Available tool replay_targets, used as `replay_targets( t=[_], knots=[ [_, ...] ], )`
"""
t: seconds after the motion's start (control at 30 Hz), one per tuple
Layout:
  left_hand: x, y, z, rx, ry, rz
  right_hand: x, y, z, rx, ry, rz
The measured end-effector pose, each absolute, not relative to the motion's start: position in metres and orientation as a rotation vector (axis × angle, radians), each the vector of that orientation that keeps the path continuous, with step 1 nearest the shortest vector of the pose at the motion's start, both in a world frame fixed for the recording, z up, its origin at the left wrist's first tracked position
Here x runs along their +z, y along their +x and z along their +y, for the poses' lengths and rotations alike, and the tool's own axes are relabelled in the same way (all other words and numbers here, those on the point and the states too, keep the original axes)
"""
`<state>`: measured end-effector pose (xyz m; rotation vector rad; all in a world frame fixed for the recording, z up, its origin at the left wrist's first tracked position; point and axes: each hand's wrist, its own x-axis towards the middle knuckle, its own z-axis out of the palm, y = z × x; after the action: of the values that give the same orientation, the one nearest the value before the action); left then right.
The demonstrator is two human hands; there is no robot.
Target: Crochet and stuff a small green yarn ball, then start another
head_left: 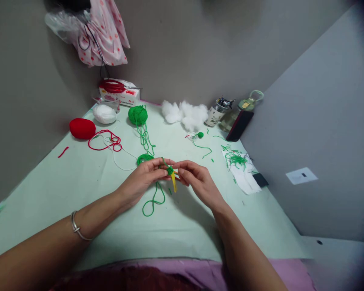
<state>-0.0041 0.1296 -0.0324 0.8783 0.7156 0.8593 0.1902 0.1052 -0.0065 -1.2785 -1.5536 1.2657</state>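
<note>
My left hand (149, 174) is closed, pinching a small green crocheted piece (170, 170) between thumb and fingers. A flat yellow piece (174, 184) hangs down from the green work; its exact kind I cannot make out. Close against it, my right hand (197, 178) is closed in a pinch on what looks like a crochet hook (176, 173), of which only a bit of orange shows. Green yarn (154, 202) trails below my left hand in loops on the table, and more green yarn (145, 159) lies bunched just behind that hand.
A green yarn ball (138, 115), a white one (104, 114) and a red one (82, 128) sit at the back left. White stuffing (185, 114) lies against the wall. At right are a pen cup (215, 114), a phone (240, 126) and green scraps (237, 160) on white paper.
</note>
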Motion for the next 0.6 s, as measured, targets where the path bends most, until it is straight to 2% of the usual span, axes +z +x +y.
replay_targets(
  t=[0.2, 0.6],
  knots=[
    [-0.039, -0.005, 0.132, 0.861, 0.869, 0.720, -0.016, 0.192, 0.109, 0.879, -1.394, -1.860],
    [-0.046, -0.006, 0.135, 0.884, 0.960, 0.743, -0.023, 0.185, 0.109, 1.100, -1.426, -1.782]
  ],
)
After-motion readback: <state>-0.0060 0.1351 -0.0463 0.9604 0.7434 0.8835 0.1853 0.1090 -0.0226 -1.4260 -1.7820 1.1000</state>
